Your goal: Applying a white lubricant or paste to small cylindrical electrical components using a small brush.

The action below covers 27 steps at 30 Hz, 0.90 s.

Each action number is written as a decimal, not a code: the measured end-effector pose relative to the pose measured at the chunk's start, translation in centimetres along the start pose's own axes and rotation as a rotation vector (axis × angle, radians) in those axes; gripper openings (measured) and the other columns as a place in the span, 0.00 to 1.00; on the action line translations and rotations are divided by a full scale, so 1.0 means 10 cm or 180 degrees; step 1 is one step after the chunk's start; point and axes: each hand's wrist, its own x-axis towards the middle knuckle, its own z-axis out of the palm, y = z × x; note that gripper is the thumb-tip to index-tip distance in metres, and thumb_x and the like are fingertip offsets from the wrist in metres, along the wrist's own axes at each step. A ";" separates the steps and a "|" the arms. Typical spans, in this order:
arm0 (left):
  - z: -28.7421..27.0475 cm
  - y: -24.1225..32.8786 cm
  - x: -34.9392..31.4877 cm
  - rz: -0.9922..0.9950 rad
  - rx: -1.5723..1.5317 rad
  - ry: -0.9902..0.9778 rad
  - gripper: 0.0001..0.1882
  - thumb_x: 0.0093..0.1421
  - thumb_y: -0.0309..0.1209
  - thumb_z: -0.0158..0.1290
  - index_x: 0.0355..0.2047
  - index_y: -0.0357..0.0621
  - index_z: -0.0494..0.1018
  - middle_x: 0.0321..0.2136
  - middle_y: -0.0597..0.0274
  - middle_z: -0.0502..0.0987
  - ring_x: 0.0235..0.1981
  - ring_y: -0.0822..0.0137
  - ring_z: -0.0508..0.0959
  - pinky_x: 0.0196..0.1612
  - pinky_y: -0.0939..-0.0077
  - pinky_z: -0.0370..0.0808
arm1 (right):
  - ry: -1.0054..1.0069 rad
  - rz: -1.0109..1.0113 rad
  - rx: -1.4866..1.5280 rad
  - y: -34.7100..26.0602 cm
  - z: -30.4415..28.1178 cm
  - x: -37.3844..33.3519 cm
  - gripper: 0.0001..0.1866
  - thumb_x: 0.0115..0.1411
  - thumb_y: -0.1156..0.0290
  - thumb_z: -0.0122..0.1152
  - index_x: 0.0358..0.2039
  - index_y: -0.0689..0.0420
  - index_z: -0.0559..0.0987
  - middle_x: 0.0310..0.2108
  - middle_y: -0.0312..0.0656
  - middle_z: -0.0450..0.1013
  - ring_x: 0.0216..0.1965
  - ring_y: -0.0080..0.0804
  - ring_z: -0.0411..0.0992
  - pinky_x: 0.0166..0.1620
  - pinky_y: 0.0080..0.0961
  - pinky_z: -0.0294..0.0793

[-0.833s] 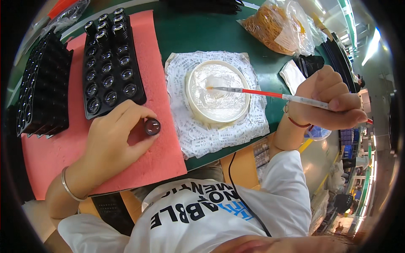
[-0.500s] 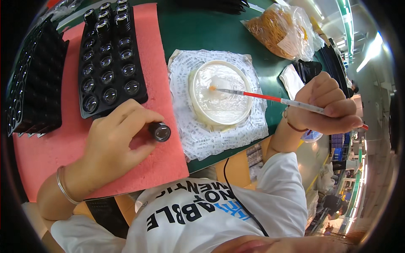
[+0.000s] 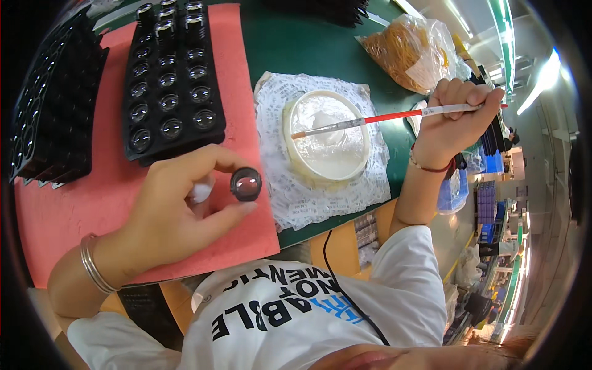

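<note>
My left hand pinches a small black cylindrical lens piece between thumb and forefinger, its glass face showing. Something small and white shows among the curled fingers; I cannot make out what it is. In my closed right hand is a paintbrush with a red and white handle. Its tan bristle tip reaches the left rim of a round white dish, which holds a whitish, glossy substance. Beyond my left hand stands a black tray with rows of similar lens pieces.
The tray rests on a pink foam mat. At the left edge are stacked black trays. Printed white paper lies under the dish on a green table. A clear bag of tan bands sits at the far right.
The brush tip has moved left from the dish's middle to its left rim, and my right hand has risen. The lens piece has shifted slightly right, its glass face turned more into view.
</note>
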 end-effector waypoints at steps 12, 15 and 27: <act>-0.06 -0.04 -0.04 -0.0307 -0.1833 0.0203 0.14 0.46 0.29 0.58 0.32 0.37 0.70 0.28 0.67 0.73 0.28 0.83 0.69 0.29 0.91 0.64 | -0.0219 0.0635 0.0696 0.00 0.20 -0.12 0.19 0.61 0.56 0.37 0.20 0.55 0.66 0.09 0.32 0.59 0.10 0.17 0.52 0.16 0.14 0.51; -0.08 -0.04 -0.05 -0.0450 -0.1838 0.0180 0.13 0.46 0.29 0.58 0.31 0.36 0.70 0.26 0.68 0.73 0.25 0.85 0.67 0.27 0.92 0.63 | -0.0319 0.0731 0.0683 0.02 0.20 -0.12 0.19 0.61 0.57 0.37 0.19 0.55 0.66 0.09 0.33 0.60 0.11 0.18 0.53 0.17 0.15 0.52; -0.05 -0.10 -0.04 -0.0261 -0.1995 0.0220 0.14 0.47 0.30 0.58 0.31 0.36 0.69 0.25 0.66 0.73 0.22 0.86 0.67 0.24 0.93 0.64 | -0.0355 0.0712 0.0429 0.02 0.26 -0.13 0.19 0.60 0.57 0.38 0.20 0.56 0.65 0.10 0.35 0.59 0.12 0.19 0.54 0.18 0.14 0.53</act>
